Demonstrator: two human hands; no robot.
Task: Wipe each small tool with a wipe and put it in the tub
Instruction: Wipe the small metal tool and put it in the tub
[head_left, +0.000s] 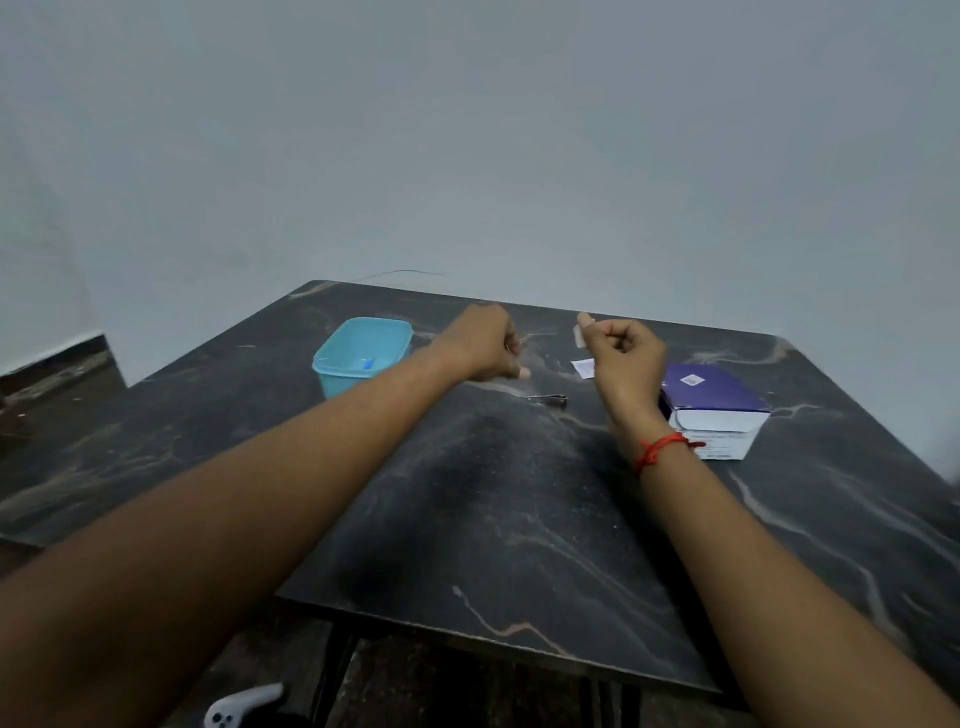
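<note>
Fingers of both your hands are curled. Your right hand (626, 353) pinches a small white wipe (580, 332) between thumb and forefinger. Your left hand (483, 343) is closed on a thin tool (527, 339), of which only a fine sliver shows right of the knuckles; what kind of tool, cannot tell.

Nearest, on the floor left of the table leg: white controller (239, 706). Dark marbled table (519, 519) carries everything else. Red thread (662, 449) is tied on your right wrist. Purple-and-white box (711, 400) lies right of that wrist, touching nothing else. Small metal tool (548, 399) lies flat on the table between your two hands, slightly nearer than them. White packet (583, 367) lies just beyond it, below the wipe. Blue tub (337, 382) stands far left, just left of your left forearm, open-topped, with a small blue item (369, 364) inside. Both hands are held above the table, well apart from the tub's opening.
</note>
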